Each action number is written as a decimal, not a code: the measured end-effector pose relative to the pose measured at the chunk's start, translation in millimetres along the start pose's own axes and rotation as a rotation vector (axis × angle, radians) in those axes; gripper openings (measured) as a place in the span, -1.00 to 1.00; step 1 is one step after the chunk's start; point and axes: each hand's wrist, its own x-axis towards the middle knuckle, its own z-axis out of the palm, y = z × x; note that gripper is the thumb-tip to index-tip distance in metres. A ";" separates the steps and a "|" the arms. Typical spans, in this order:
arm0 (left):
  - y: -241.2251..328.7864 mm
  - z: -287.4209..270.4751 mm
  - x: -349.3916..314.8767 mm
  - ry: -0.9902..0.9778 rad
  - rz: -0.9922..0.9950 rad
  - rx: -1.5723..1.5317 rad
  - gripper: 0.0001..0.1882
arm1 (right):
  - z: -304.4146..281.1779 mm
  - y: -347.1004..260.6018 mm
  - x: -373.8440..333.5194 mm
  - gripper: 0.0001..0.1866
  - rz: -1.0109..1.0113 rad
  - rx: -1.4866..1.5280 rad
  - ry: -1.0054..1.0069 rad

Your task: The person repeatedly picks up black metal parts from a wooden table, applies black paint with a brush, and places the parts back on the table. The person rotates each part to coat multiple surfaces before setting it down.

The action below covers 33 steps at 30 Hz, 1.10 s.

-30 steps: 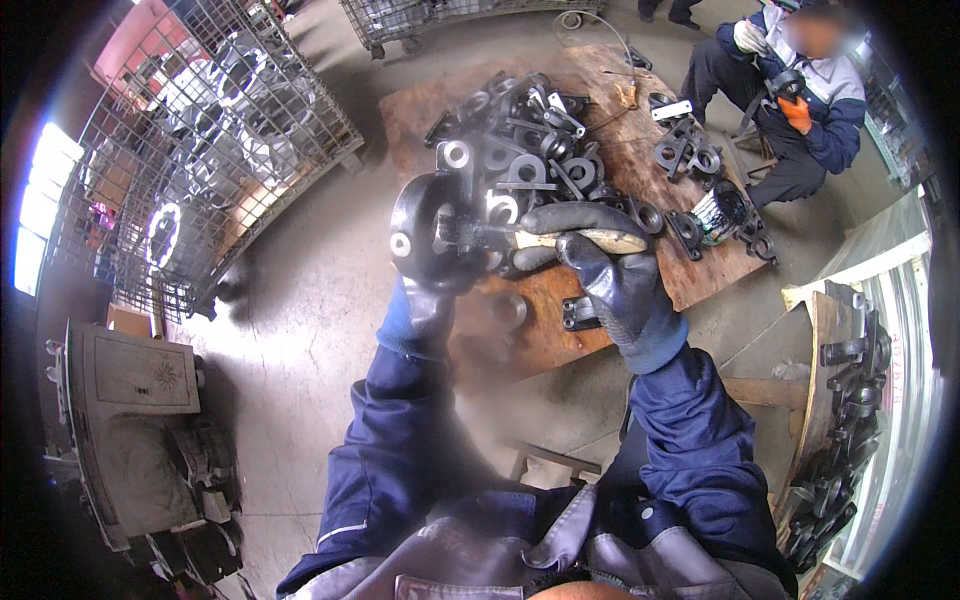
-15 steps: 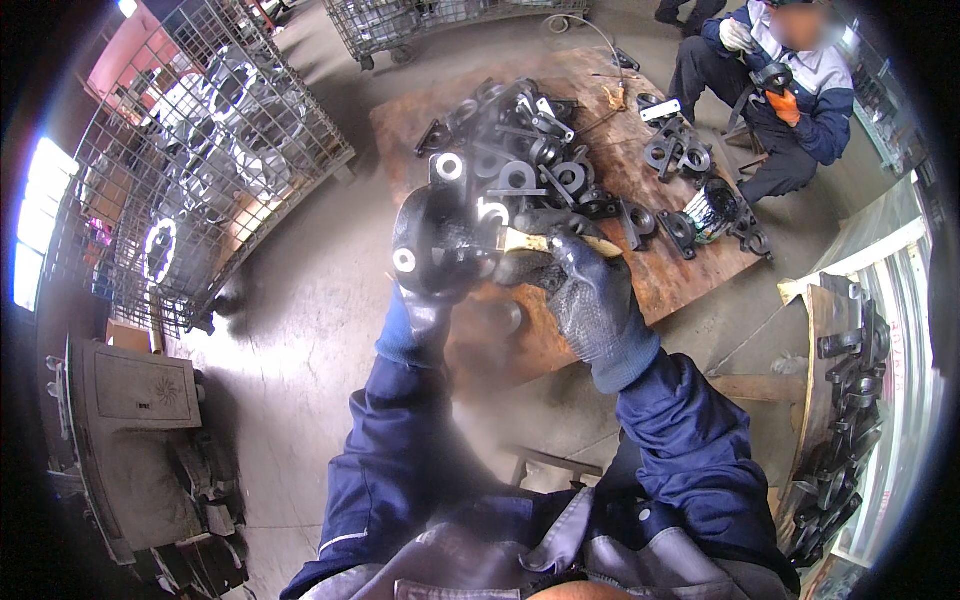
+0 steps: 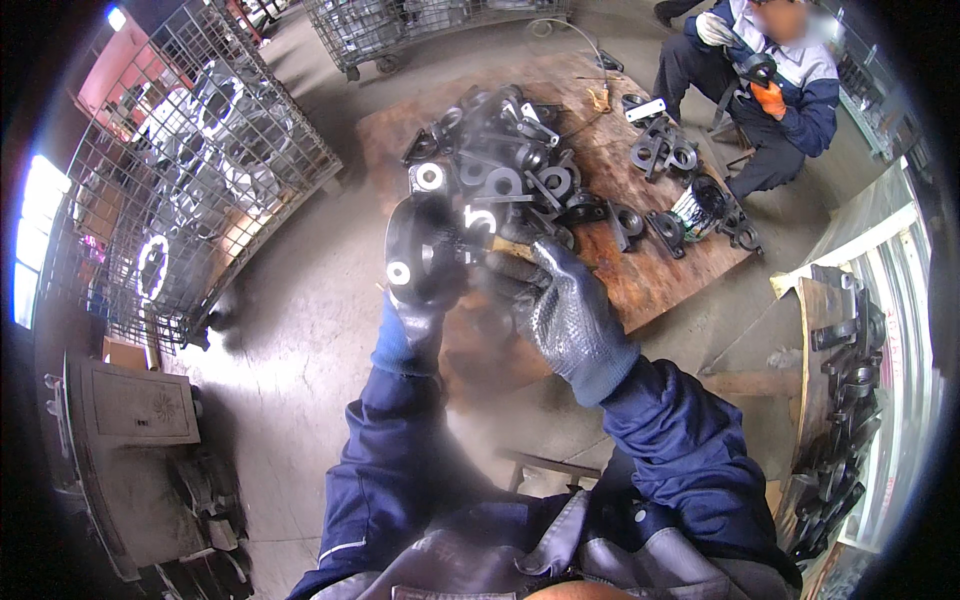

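Note:
My gloved left hand (image 3: 425, 318) is closed round a black metal bearing housing (image 3: 420, 225), whose two pale-ringed bolt holes face up; the part hides most of the fingers. In my gloved right hand (image 3: 568, 318) is a paintbrush (image 3: 512, 247) with a yellowish wooden handle, pinched between thumb and fingers. The brush points left, and its tip lies at the side of the housing; whether the bristles touch it I cannot tell. Beyond both hands, a heap of similar black housings (image 3: 505, 180) lies on a brown board (image 3: 660, 285).
A wire cage (image 3: 255, 170) of silvery castings stands left. Across the board a seated co-worker (image 3: 765, 90) holds a black part. A grey metal cabinet (image 3: 140, 400) is at lower left. On the right, more black parts sit on a wooden shelf (image 3: 815, 370). A tub (image 3: 690, 212) stands on the board.
The brush and my right hand have shifted left and slightly down, with more of the handle covered. My left hand still holds the housing, turned a little. The whole view has shifted slightly.

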 end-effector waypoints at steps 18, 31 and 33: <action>-42.8 -1.0 14.6 0.125 0.163 0.336 -0.52 | -17.6 30.9 15.3 -0.56 0.222 0.672 -0.167; -9.4 8.1 0.7 -0.028 -0.472 -0.284 -0.50 | -61.6 -15.5 33.4 -0.65 -0.099 0.364 -0.188; 12.9 12.0 -16.6 -0.015 -0.554 0.081 -0.47 | -65.1 -13.9 38.9 -0.53 0.114 0.484 0.112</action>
